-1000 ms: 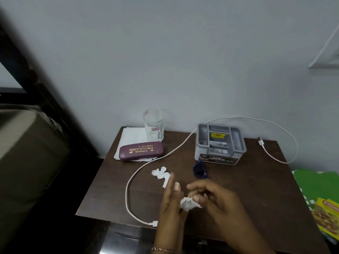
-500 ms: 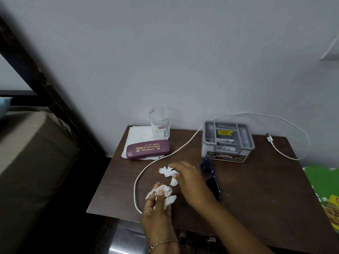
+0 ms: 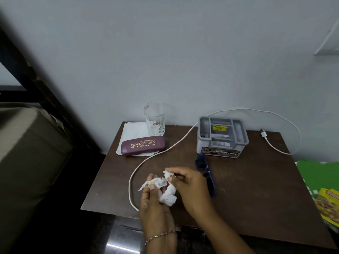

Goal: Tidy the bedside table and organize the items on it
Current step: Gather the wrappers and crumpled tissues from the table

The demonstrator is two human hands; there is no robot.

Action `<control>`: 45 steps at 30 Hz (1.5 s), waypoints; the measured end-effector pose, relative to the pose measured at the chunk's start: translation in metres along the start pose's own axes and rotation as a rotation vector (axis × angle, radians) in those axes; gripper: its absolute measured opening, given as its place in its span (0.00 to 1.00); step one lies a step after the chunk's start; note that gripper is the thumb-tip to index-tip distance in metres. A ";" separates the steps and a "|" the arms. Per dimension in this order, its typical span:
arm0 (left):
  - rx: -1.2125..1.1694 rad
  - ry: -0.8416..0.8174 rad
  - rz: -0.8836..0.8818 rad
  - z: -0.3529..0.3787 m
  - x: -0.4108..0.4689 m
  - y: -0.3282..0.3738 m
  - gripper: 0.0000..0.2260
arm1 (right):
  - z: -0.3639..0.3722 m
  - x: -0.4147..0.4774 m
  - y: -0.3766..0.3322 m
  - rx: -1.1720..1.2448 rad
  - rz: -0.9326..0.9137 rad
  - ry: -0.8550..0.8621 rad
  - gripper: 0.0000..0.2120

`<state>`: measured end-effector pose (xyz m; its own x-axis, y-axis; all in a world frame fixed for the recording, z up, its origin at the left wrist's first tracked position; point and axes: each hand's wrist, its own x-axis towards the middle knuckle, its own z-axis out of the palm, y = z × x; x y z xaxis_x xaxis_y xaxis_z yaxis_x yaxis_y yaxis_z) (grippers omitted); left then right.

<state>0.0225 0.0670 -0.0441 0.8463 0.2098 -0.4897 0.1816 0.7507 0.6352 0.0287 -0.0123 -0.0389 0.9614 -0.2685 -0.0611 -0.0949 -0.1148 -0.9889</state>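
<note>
Over the front left of the brown bedside table (image 3: 256, 189), my left hand (image 3: 154, 202) holds crumpled white tissue (image 3: 167, 195) in its palm. My right hand (image 3: 189, 186) pinches another scrap of tissue (image 3: 167, 174) and brings it against the left hand's wad. Blue sunglasses (image 3: 205, 169) lie just right of my right hand. A maroon spectacle case (image 3: 143, 145) rests on white paper (image 3: 134, 129) at the back left, beside an empty glass (image 3: 155, 119). A grey organizer box (image 3: 222, 136) stands at the back centre.
A white charging cable (image 3: 146, 160) loops from the front left edge, behind the organizer, to a plug (image 3: 263, 133) at the back right. A bed (image 3: 27, 153) lies to the left. Green and yellow printed items (image 3: 326, 195) sit beyond the table's right edge.
My right hand picked the second tissue scrap off the table and drew it back to the left hand, which still holds the first wad. The view shifted slightly.
</note>
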 end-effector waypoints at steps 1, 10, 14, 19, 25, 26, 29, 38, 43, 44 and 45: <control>-0.018 -0.019 -0.040 0.006 -0.006 -0.001 0.10 | -0.002 -0.008 -0.003 0.052 0.003 0.014 0.14; 0.100 -0.183 -0.215 0.041 -0.047 -0.031 0.12 | -0.057 -0.061 -0.003 -0.153 -0.137 -0.154 0.26; 0.128 -0.238 -0.320 0.060 -0.073 -0.062 0.12 | -0.098 -0.071 0.006 -0.223 -0.213 0.110 0.23; 0.306 -0.368 -0.361 0.085 -0.109 -0.115 0.12 | -0.152 -0.078 0.017 -0.207 -0.184 0.447 0.12; 0.709 -0.613 -0.254 0.102 -0.133 -0.189 0.08 | -0.236 -0.085 0.034 -0.342 -0.108 0.666 0.12; 0.776 -0.639 -0.234 0.107 -0.136 -0.201 0.08 | -0.250 -0.085 0.037 -0.363 -0.092 0.689 0.13; 0.825 -0.717 -0.224 0.124 -0.141 -0.233 0.06 | -0.286 -0.085 0.047 -0.419 -0.077 0.755 0.13; 0.977 -0.940 -0.223 0.172 -0.155 -0.328 0.09 | -0.376 -0.073 0.091 -0.457 -0.017 0.952 0.12; 1.403 -0.967 -0.248 0.146 -0.131 -0.362 0.14 | -0.427 -0.076 0.143 -0.466 0.301 0.858 0.17; 1.407 -0.968 -0.261 0.138 -0.128 -0.362 0.13 | -0.433 -0.081 0.151 -0.477 0.351 0.860 0.17; 1.393 -0.989 -0.276 0.133 -0.128 -0.357 0.14 | -0.437 -0.085 0.158 -0.491 0.382 0.862 0.16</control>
<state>-0.0843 -0.3111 -0.1288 0.5835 -0.6544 -0.4809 0.1729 -0.4785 0.8609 -0.1810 -0.4253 -0.1306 0.3564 -0.9331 -0.0488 -0.6309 -0.2018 -0.7492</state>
